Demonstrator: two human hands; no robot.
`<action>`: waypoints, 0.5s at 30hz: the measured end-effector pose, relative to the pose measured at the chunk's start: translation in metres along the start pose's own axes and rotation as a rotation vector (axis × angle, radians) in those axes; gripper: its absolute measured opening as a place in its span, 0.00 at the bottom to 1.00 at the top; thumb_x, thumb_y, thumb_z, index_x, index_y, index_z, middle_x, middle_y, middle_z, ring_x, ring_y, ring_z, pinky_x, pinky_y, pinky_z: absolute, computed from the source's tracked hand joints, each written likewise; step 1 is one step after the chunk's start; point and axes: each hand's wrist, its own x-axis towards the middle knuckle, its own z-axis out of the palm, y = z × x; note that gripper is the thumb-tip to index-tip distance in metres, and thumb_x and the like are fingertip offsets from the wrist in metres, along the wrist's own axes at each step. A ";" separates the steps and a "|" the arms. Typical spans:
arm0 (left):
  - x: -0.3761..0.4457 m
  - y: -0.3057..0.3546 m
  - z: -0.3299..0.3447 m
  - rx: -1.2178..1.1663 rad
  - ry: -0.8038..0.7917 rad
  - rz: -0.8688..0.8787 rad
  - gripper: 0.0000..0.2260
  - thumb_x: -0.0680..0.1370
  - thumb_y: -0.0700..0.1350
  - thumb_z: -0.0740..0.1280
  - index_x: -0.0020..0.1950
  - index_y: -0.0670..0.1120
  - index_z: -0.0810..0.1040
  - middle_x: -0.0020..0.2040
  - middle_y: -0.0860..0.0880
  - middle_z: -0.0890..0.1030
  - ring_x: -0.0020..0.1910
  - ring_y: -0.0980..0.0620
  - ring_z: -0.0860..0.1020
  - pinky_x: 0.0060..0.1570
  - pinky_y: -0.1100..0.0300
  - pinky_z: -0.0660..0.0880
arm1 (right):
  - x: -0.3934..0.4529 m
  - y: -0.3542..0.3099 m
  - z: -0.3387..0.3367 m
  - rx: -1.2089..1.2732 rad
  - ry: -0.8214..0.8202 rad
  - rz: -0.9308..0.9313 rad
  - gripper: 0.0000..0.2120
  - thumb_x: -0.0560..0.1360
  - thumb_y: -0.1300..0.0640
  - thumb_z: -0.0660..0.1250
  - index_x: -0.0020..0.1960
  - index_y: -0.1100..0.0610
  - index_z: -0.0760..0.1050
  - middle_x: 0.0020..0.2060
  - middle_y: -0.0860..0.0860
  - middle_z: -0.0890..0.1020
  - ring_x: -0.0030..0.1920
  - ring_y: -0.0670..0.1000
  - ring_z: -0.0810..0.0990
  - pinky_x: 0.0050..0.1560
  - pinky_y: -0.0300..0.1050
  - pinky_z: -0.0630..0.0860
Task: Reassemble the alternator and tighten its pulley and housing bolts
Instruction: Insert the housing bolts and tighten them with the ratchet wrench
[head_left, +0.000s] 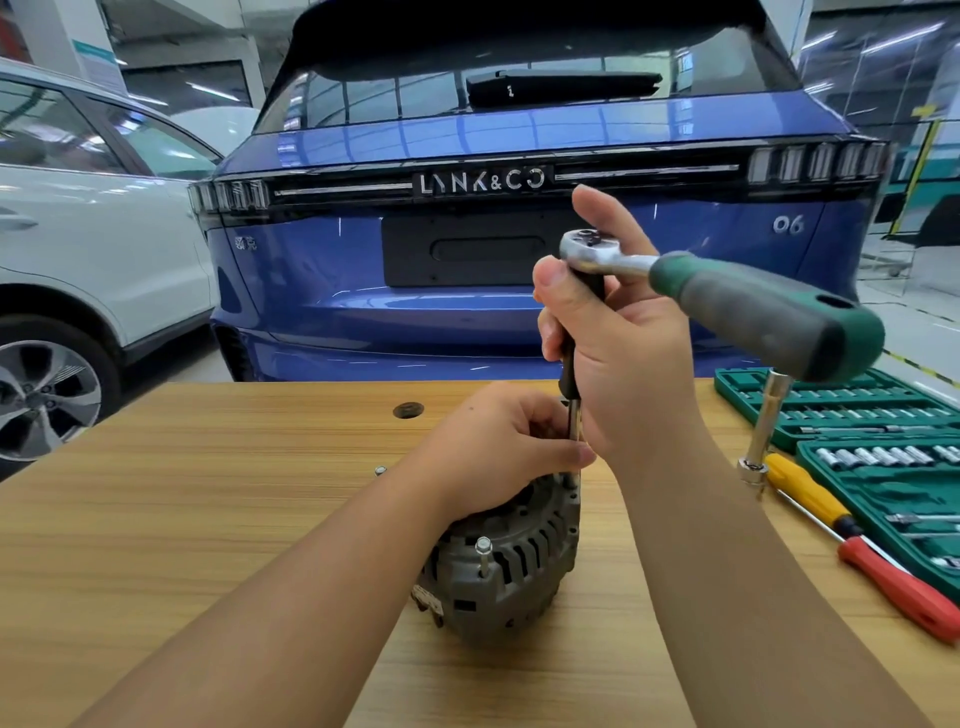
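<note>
Forearms filled the lower head view, both reaching to the alternator (511, 561), which sat upright on the wooden workbench (218, 499) near its middle. Left hand (498, 441) rested on top of the housing, fingers curled round the lower end of the extension bar (573, 415) where it met a housing bolt; the socket itself was hidden by the fingers. Right hand (618, 353) gripped the black upper part of the bar just under the ratchet wrench (727, 291), whose green handle stuck out unheld to the right. One housing bolt (483, 553) on the near side stood proud, not yet run down; a small loose fastener (380, 471) lay on the bench behind the left forearm. Risks, as judged: the long bar could tilt off the bolt head and round it or cross-thread it; tightening one side fully with the near bolt still high could seat the housing unevenly; left fingertips beside the socket could be pinched. Open green socket set case (883, 519) at right held rows of sockets and bits in moulded slots; a T-handle wrench (763, 431) leaned on its edge, a yellow screwdriver (810, 493) and a red screwdriver (904, 592) lay beside it.
</note>
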 end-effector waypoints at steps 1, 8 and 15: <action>0.000 0.000 0.000 0.003 0.000 0.002 0.04 0.78 0.56 0.72 0.48 0.57 0.84 0.44 0.57 0.85 0.43 0.62 0.80 0.41 0.63 0.72 | 0.000 0.000 0.000 0.008 0.003 0.009 0.19 0.76 0.57 0.70 0.63 0.41 0.76 0.38 0.44 0.77 0.32 0.49 0.71 0.35 0.42 0.73; 0.001 -0.001 0.001 -0.014 0.017 0.007 0.03 0.77 0.55 0.74 0.45 0.57 0.84 0.42 0.59 0.84 0.41 0.62 0.80 0.38 0.63 0.70 | 0.005 -0.025 0.003 0.266 -0.016 0.265 0.23 0.76 0.55 0.59 0.70 0.60 0.70 0.38 0.60 0.75 0.33 0.56 0.68 0.38 0.48 0.64; 0.002 -0.003 0.001 -0.018 0.020 0.022 0.03 0.77 0.54 0.74 0.44 0.57 0.84 0.41 0.60 0.83 0.38 0.66 0.79 0.33 0.74 0.70 | 0.008 -0.029 0.005 0.273 0.014 0.325 0.20 0.77 0.45 0.55 0.61 0.58 0.70 0.36 0.57 0.72 0.31 0.54 0.67 0.33 0.45 0.63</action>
